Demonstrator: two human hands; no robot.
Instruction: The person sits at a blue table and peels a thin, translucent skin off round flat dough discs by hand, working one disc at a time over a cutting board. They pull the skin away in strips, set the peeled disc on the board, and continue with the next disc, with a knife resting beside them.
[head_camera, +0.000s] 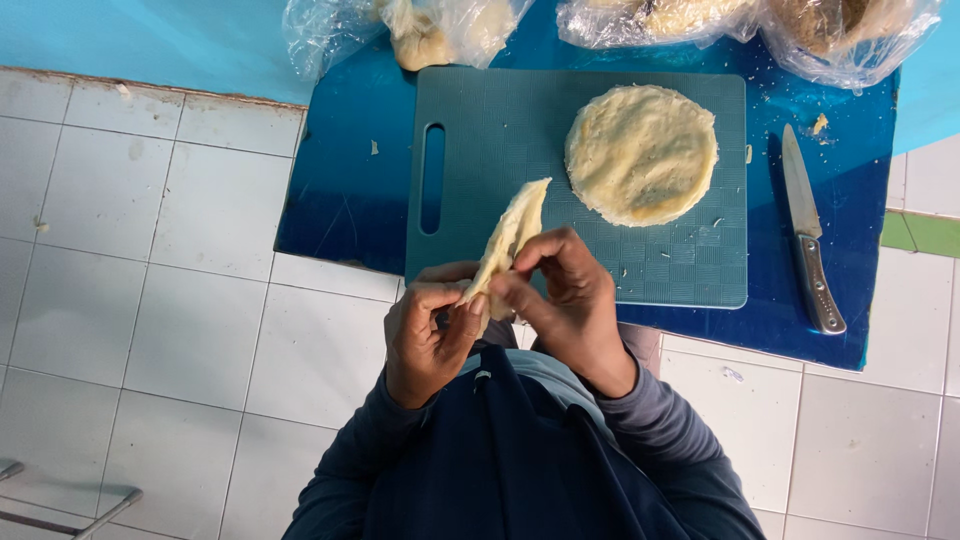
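I see both hands at frame centre pinching one folded dough piece: left hand grips its lower end, right hand clamps the middle. Round dough disc sits on teal cutting board, knife right.

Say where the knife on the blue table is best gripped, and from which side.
Grip the knife by its metal handle, the end nearer the person, likely coming from above and from that near side. It lies flat on the blue table, right of the cutting board, blade pointing away, so the handle is the free, safe part.
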